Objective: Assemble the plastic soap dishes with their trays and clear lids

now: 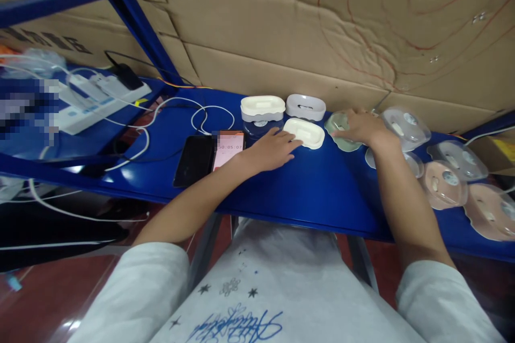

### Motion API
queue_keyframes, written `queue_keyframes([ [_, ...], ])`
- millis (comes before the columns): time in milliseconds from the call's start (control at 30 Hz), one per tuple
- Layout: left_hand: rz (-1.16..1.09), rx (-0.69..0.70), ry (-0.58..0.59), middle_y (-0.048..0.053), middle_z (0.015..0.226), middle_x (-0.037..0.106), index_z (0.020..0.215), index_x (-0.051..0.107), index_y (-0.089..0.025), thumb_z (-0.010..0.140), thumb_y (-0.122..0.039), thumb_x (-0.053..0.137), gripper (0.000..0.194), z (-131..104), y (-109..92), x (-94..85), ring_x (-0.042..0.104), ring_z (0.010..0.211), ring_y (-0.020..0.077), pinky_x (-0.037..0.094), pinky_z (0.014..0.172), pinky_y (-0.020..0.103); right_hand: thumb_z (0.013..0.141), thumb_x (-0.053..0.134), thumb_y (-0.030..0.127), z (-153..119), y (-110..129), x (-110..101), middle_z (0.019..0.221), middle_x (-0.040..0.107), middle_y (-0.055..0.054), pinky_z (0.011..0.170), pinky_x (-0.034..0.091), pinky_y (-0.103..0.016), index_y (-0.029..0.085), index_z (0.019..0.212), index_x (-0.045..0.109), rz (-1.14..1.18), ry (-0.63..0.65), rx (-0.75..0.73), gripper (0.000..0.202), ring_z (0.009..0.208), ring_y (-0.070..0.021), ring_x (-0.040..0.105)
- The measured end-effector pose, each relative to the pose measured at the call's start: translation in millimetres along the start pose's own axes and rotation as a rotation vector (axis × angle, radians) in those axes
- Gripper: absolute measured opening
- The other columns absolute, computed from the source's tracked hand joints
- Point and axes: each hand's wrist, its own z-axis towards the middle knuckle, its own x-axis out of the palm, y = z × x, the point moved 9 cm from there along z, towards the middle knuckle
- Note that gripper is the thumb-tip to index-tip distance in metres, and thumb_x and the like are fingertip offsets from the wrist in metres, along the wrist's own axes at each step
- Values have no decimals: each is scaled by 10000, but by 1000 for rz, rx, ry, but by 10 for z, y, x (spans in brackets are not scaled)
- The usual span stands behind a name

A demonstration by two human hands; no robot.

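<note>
My left hand (274, 150) lies palm down with its fingers stretched out, the fingertips at the left edge of a cream tray with a wavy rim (306, 134), which looks like part of a soap dish. On the right, my right hand (364, 127) is closed over a pale green soap dish (349, 144), thumb on its near side and fingers over the far side, partly hiding it. Behind the cream tray stands a grey-white oval dish (306, 110) with a slot. Left of that, a cream-and-grey dish (263, 109) rests on a clear piece.
Soap dishes with clear lids stand at the right, among them pink ones (444, 185) and a whitish one (406, 128). Two phones, one dark (194, 162) and one lit (230, 151), lie left. White cables and a power strip (100, 99) are farther left. Cardboard (257, 27) walls the back.
</note>
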Motion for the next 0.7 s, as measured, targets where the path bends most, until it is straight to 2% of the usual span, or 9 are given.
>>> queue_keyframes([
  [100, 31, 4, 22, 176, 1490, 627, 1436, 644, -179, 1072, -250, 584, 375, 7, -25, 54, 649, 1304, 320, 473, 1065, 446, 841, 842, 463, 29, -66, -10, 1431, 688, -170, 1022, 561, -565, 271, 1501, 612, 12, 94, 76, 724, 1236, -418, 685],
  [200, 73, -16, 8, 168, 1447, 641, 1342, 699, -172, 1075, -266, 585, 305, 1, -10, 21, 652, 1284, 328, 474, 1028, 434, 974, 662, 339, 32, 79, -235, 1469, 686, -98, 1087, 544, -503, 295, 1449, 659, 3, 4, 28, 478, 1302, -358, 667],
  [300, 105, -61, 13, 176, 1478, 624, 1329, 702, -158, 1080, -297, 587, 308, -5, 17, 6, 631, 1324, 342, 466, 1048, 443, 1027, 531, 304, -13, 127, -336, 1362, 741, -119, 1059, 543, -499, 250, 1306, 741, -42, -30, 83, 354, 1266, -363, 685],
  [400, 113, -96, 59, 184, 1551, 576, 1381, 682, -145, 1092, -321, 565, 358, -11, 33, 35, 604, 1369, 359, 467, 1075, 466, 995, 634, 394, -57, 180, -131, 1185, 801, -113, 978, 575, -434, 241, 1172, 790, -53, 132, 129, 282, 1127, -333, 744],
  [500, 112, -144, 106, 188, 1608, 523, 1432, 663, -154, 1099, -343, 550, 400, -32, 66, 45, 586, 1388, 384, 462, 1105, 512, 894, 784, 462, -85, 224, 125, 1189, 793, -161, 927, 595, -466, 207, 1171, 794, -94, 281, 192, 377, 1083, -374, 755],
  [600, 128, -230, 127, 202, 1617, 497, 1460, 648, -179, 1097, -354, 555, 413, -72, 130, 1, 573, 1391, 406, 448, 1127, 568, 907, 760, 387, -65, 250, 228, 1221, 777, -186, 953, 587, -512, 197, 1233, 777, -131, 321, 207, 377, 1137, -409, 737],
  [700, 130, -350, 146, 222, 1594, 497, 1469, 626, -175, 1092, -364, 569, 426, -123, 218, -50, 538, 1412, 426, 450, 1123, 606, 954, 669, 336, -49, 209, 175, 1311, 755, -158, 999, 573, -499, 228, 1304, 746, -124, 319, 168, 374, 1209, -388, 712],
])
